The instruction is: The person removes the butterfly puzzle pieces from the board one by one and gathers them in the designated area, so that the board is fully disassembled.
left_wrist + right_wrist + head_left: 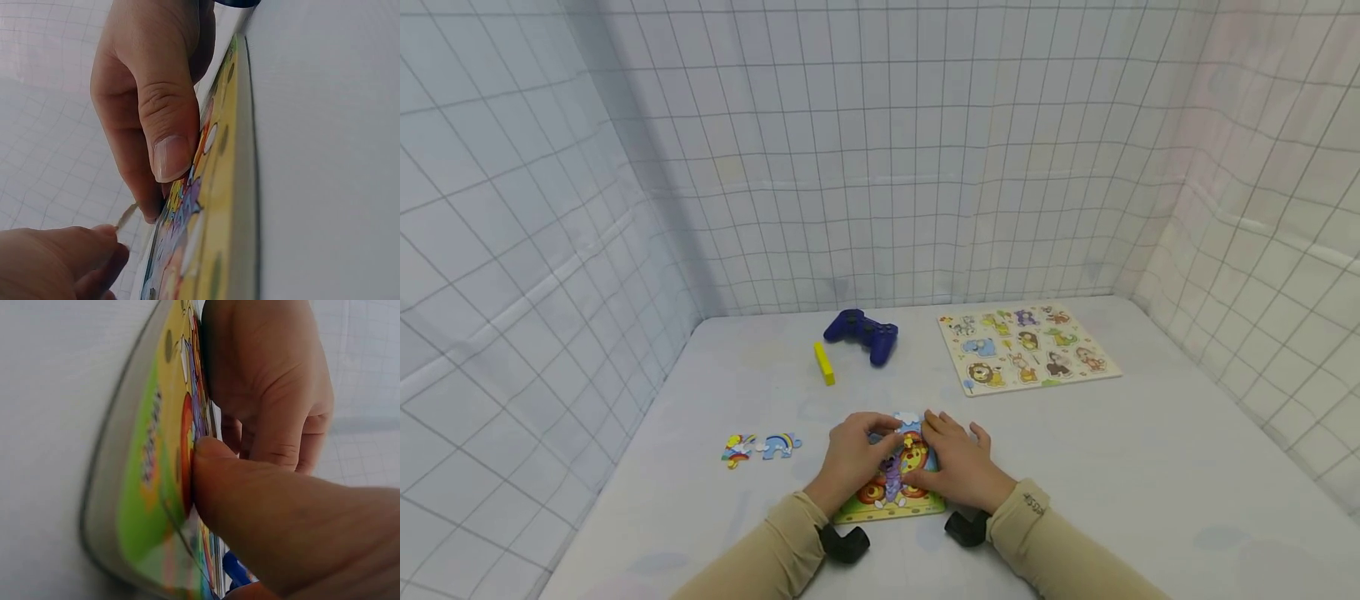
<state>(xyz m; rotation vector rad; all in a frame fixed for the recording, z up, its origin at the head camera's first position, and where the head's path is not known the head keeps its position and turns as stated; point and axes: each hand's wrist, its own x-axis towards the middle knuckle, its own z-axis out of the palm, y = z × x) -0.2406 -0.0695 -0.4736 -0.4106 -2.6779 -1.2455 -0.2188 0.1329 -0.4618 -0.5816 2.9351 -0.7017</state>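
Note:
A colourful cartoon puzzle board (891,511) lies flat on the table near the front, under both hands. At its far edge a blue-and-white cloud puzzle piece (907,417) lies between the fingertips. My left hand (855,454) comes over the board from the left, with curled fingers and thumb close to this piece. Edge-on in the left wrist view, a thin piece (127,216) bridges the left fingertips and a right fingertip. My right hand (961,467) spans the board's right side, fingers extended toward the far edge. Its thumb (215,465) rests against the picture.
Two loose puzzle pieces, one yellow and red (739,448) and one blue with a rainbow (778,446), lie left of the board. Farther back are a yellow block (823,364), a dark blue game controller (861,331) and an animal puzzle board (1009,339).

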